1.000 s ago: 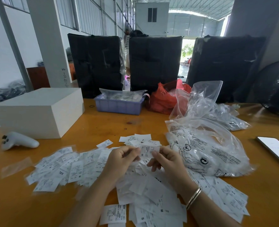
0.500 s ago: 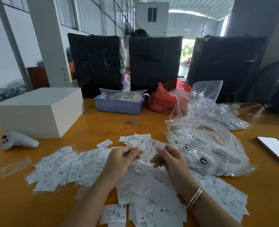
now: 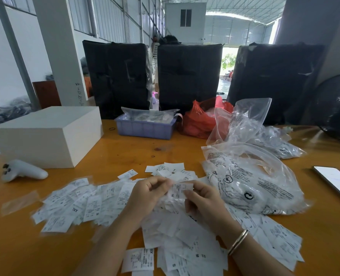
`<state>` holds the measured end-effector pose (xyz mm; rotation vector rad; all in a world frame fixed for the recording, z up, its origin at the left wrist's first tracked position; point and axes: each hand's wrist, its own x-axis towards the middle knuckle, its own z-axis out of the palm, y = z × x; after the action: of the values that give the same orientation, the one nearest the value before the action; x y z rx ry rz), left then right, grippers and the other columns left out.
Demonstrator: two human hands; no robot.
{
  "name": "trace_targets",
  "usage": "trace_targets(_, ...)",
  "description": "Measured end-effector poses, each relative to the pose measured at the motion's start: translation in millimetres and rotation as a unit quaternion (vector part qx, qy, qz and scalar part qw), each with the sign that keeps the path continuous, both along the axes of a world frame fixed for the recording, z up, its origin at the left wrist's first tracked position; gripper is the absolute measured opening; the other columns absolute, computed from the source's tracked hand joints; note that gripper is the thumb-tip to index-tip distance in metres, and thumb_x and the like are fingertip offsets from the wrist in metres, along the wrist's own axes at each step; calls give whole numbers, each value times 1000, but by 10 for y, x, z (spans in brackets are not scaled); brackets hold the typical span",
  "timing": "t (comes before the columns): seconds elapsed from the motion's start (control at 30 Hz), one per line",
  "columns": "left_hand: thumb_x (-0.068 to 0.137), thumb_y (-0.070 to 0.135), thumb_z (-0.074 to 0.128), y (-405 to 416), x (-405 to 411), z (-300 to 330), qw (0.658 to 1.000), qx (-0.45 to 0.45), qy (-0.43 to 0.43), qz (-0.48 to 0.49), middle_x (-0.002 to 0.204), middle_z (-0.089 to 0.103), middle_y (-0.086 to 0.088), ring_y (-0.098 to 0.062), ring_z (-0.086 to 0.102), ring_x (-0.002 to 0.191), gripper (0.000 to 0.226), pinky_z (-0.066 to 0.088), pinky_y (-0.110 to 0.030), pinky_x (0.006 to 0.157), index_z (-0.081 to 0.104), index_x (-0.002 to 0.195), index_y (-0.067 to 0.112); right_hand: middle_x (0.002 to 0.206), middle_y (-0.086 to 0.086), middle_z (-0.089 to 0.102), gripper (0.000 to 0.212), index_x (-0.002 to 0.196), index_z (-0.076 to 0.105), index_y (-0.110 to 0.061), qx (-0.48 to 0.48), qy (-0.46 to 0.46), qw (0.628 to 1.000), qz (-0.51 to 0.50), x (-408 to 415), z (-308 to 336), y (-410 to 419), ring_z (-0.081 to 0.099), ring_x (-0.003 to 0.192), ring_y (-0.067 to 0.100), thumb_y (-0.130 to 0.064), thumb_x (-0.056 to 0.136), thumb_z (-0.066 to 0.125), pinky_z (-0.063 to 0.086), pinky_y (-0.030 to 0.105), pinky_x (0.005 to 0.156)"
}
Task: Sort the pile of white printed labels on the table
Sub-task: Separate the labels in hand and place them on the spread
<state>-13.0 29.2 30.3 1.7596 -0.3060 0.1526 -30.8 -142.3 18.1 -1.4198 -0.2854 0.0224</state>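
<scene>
Our left hand (image 3: 151, 193) and right hand (image 3: 203, 198) meet over the middle of the table (image 3: 125, 154), and between them we pinch one small label (image 3: 180, 190), each hand gripping an end with fingertips and thumb. It seems to carry an M near its lower edge.

Nearest to us, the pile of labels (image 3: 185, 242) spreads under our wrists and forearms, loose and overlapping; one sheet (image 3: 139, 259) lies at the bottom edge of the view. To the left a flatter spread (image 3: 75, 204) lies apart, with XXL and M readable on two of them. To do this step well, we judge we should read the size mark before letting go, keep the slip flat so the print faces up, and lay it with matching sizes without dragging neighbours along.

Beyond our hands a few more labels (image 3: 171, 168) lie scattered. To the right sits a clear printed bag (image 3: 250, 182), further right a phone (image 3: 336, 182), to the left a white controller (image 3: 23, 172) and a white box (image 3: 45, 134). Further back stand a blue tray (image 3: 145, 128) and a red bag (image 3: 201, 120).

Much print is too small or blurred to read. Our forearms hide part of the pile, and we cannot tell how many size groups exist. The phone is cut off at the frame edge.
</scene>
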Motion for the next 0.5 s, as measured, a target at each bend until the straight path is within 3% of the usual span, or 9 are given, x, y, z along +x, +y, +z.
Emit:
trace_targets(0.13, 82, 15, 73, 3, -1, -15, 1000, 11, 9, -19, 84, 72, 19, 2, 67, 82, 15, 50, -9, 67, 72, 86, 30, 50, 4, 53, 26, 113, 56, -20, -32, 0, 999, 6, 16, -13, 10, 37, 40, 13, -5, 92, 56, 30, 21, 38)
trace_targets(0.3, 82, 17, 73, -37, -4, -17, 999, 24, 12, 20, 86, 70, 16, 5, 65, 86, 21, 50, -9, 67, 68, 86, 37, 61, 6, 66, 8, 94, 51, -10, -54, -49, 994, -83, 33, 11, 40, 50, 46, 11, -7, 91, 58, 42, 18, 46)
trace_targets(0.5, 83, 16, 72, -63, -20, -19, 998, -33, 12, 47, 84, 72, 11, 5, 66, 82, 17, 49, -8, 62, 70, 93, 29, 68, 3, 67, 12, 88, 66, -11, -105, -48, 993, -36, 15, 6, 75, 51, 51, 11, -12, 93, 56, 40, 21, 47)
